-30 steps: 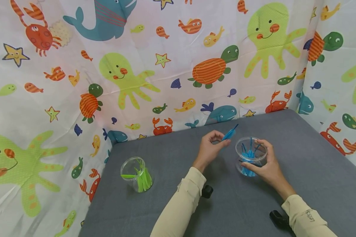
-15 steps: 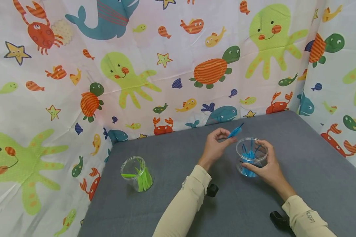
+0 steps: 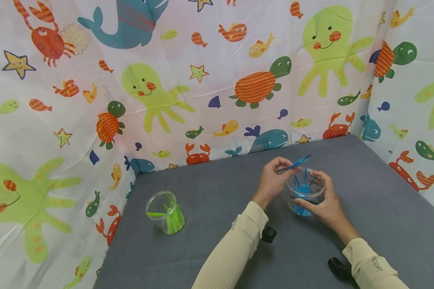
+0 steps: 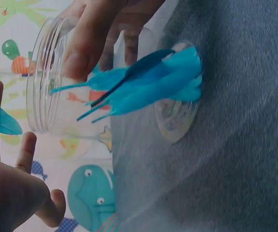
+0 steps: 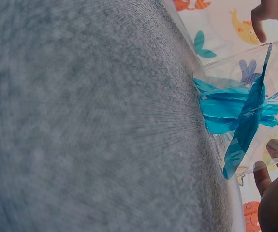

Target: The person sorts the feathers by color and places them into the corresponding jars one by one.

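My left hand (image 3: 273, 178) pinches a slim blue leaf-shaped piece (image 3: 299, 162) with a thin dark stem, just above the left rim of a clear round jar (image 4: 38, 87). Several similar blue pieces (image 3: 304, 190) stand in the jar, their stems upward; the right wrist view shows one piece (image 5: 247, 128) lying slanted across the others. My right hand (image 3: 327, 202) holds the jar from the right side, thumb in front and fingers around the far side. Part of the jar is hidden behind this hand. What the blue pieces are made of is unclear.
To the left on the grey-covered table (image 3: 217, 208) stands a second clear jar (image 3: 148, 205) with several green strips (image 3: 175, 220), one lying sideways. A curtain (image 3: 209, 52) printed with sea animals hangs behind the table and along its sides.
My left hand has moved to the right with the blue piece, from beside the jar to its rim. The piece has tilted flatter. My right hand and the jar have stayed in place.
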`<state>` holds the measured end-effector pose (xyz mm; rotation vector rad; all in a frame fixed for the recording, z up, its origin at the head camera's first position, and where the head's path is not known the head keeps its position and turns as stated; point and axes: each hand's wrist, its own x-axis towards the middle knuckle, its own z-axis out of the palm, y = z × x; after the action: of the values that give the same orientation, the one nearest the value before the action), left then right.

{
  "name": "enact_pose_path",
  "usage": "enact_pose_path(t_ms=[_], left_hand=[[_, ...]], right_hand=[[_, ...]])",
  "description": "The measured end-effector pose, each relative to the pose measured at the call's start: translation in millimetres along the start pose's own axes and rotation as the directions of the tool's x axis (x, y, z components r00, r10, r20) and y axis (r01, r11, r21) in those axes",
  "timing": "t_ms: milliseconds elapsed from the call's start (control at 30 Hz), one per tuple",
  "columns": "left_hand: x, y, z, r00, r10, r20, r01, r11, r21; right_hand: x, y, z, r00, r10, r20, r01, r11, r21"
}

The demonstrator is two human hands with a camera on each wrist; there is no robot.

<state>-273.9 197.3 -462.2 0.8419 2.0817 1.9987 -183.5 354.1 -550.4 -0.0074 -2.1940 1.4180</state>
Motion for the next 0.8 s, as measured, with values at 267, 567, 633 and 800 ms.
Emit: enact_pose_path(t_ms=[267, 567, 633, 800], left_hand=[[0.9, -5.3, 11.5, 0.998, -0.025, -0.052, 0.021, 0.996, -0.082], [-1.5, -12.2, 19.7, 0.99, -0.099, -0.104, 0.085, 0.988, -0.13], [-1.7, -13.6, 21.3, 0.989, -0.108, -0.101, 0.093, 0.986, -0.139], [-2.0, -21.2, 24.0, 0.989, -0.126, -0.078, 0.112, 0.979, -0.168]], right_hand=[[0.0, 1.6, 0.1, 1.0, 0.007, 0.001, -0.007, 1.0, -0.007], [0.2, 1.1, -1.1, 1.0, 0.009, 0.003, -0.009, 1.0, 0.003], [0.6, 1.2, -1.2, 1.0, 0.008, 0.002, -0.008, 1.0, 0.007], [0.5, 3.2, -0.2, 1.0, 0.008, 0.001, -0.008, 1.0, 0.01]])
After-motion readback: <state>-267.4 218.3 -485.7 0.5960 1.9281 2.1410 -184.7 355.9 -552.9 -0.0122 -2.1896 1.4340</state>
